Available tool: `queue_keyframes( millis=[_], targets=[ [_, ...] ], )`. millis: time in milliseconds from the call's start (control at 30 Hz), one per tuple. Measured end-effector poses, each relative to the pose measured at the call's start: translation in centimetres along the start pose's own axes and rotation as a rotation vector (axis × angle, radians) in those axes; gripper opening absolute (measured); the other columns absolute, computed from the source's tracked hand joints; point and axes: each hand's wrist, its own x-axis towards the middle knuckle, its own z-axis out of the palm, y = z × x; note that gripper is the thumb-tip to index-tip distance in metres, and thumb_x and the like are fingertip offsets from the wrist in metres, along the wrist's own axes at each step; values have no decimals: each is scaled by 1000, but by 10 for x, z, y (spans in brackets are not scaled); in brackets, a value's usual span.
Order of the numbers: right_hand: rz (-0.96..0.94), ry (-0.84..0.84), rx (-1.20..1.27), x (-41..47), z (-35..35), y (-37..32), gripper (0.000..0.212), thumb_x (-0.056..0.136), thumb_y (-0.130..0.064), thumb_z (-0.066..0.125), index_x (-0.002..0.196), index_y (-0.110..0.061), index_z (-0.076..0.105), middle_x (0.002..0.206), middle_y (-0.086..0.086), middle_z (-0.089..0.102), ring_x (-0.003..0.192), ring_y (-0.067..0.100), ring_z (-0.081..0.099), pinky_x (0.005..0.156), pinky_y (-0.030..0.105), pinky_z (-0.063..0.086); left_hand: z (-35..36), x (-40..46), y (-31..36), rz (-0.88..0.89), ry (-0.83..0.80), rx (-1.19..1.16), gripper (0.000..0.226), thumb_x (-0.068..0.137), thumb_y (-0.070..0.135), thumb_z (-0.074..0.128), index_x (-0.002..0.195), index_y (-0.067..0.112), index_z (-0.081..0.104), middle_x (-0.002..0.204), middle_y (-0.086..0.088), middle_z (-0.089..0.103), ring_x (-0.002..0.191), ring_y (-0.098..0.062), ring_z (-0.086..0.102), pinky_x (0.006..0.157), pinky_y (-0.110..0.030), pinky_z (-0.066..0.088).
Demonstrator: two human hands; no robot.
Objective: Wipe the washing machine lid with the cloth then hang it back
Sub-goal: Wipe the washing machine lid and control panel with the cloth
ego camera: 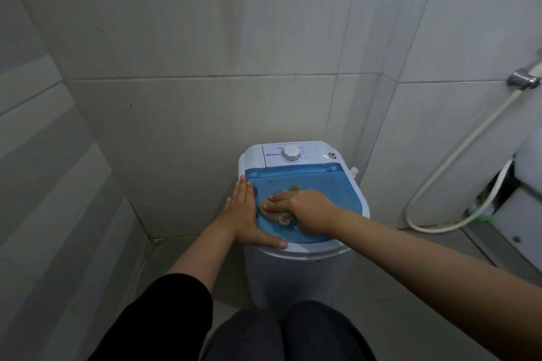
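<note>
Pale grey wall tiles (205, 38) lined the far corner of a small bathroom, their grout lines meeting the tiled floor (381, 287). On the right, a chrome shower bracket (523, 80) was fixed to the wall, and a white hose (457, 152) looped down from it toward the floor. A green brush (481, 215) lay low at the far right, beside a white fixture (525, 205).

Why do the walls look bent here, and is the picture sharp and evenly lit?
Head view: the wide-angle lens bows the tile lines near the edges; light is dim and soft, without hard shadows; the translucent blue washing machine lid shows slight sheen; the right hand on the crumpled beige cloth and the flat left hand look slightly soft.
</note>
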Motion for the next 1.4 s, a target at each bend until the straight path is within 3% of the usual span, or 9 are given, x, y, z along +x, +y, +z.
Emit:
queue_keyframes(
  millis=[133, 333, 500, 667, 800, 967, 1033, 1167, 1400],
  targets=[
    [-24, -57, -11, -17, -6, -7, 56, 87, -10, 59, 136, -33, 46, 148, -6, 45, 134, 20, 42, 104, 37, 41, -3, 0, 1, 4, -28, 20, 166, 29, 86, 63, 143, 4, -26, 152, -10, -35, 140, -24, -30, 119, -49, -2],
    [-96, -132, -58, -32, -8, -8, 52, 86, -8, 55, 129, -37, 52, 143, -10, 48, 127, 21, 46, 90, 37, 48, -6, -1, 3, 9, -52, 48, 178, 8, 97, 42, 142, 2, -27, 151, -12, -36, 141, -24, -30, 119, -48, -3],
    [-126, -222, -152, -33, -22, -2, 47, 85, -9, 59, 124, -36, 56, 137, -12, 52, 120, 22, 49, 86, 39, 51, -6, -1, 4, -6, -31, 58, 162, 36, 81, 68, 143, 2, -25, 152, -11, -34, 141, -24, -30, 119, -49, -2],
    [-100, -307, -206, -38, -37, 4, 43, 83, -10, 59, 119, -34, 59, 130, -10, 57, 113, 22, 54, 79, 35, 48, -8, -1, 6, -8, -45, 49, 177, 11, 95, 49, 143, 4, -25, 152, -11, -35, 141, -24, -29, 119, -49, -4],
    [72, -378, -189, -33, -50, 13, 36, 81, -12, 58, 112, -29, 65, 112, 0, 67, 101, 26, 60, 79, 36, 49, -3, 2, -1, -13, -46, 16, 176, 10, 94, 49, 143, 6, -26, 152, -10, -34, 141, -24, -28, 119, -48, -3],
    [261, -75, 57, -31, -37, 20, 47, 76, -4, 57, 114, -32, 61, 115, -3, 61, 104, 21, 58, 81, 40, 53, 3, 2, -5, -21, -46, 14, 177, 10, 94, 49, 143, 6, -26, 151, -10, -36, 141, -23, -29, 119, -49, -3],
    [225, -79, 83, -27, -21, 12, 48, 78, -6, 58, 120, -31, 58, 115, 0, 55, 101, 23, 57, 80, 41, 51, 4, 0, -5, -21, -45, 11, 176, 12, 93, 52, 143, 6, -26, 151, -10, -36, 141, -23, -30, 119, -48, -4],
    [114, -128, -99, -28, -11, 4, 47, 85, -12, 56, 128, -29, 52, 118, 2, 52, 100, 25, 54, 72, 35, 42, 5, -5, -1, -13, -33, 4, 166, 28, 85, 64, 143, 6, -26, 151, -9, -36, 140, -22, -31, 119, -48, -3],
    [71, -269, -150, -18, -32, 18, 56, 82, -10, 60, 127, -41, 52, 110, 3, 49, 99, 25, 54, 76, 38, 46, -2, -1, -1, -17, -13, 29, 162, 35, 81, 69, 143, 6, -26, 152, -9, -35, 141, -22, -30, 119, -48, -4]
  ],
)
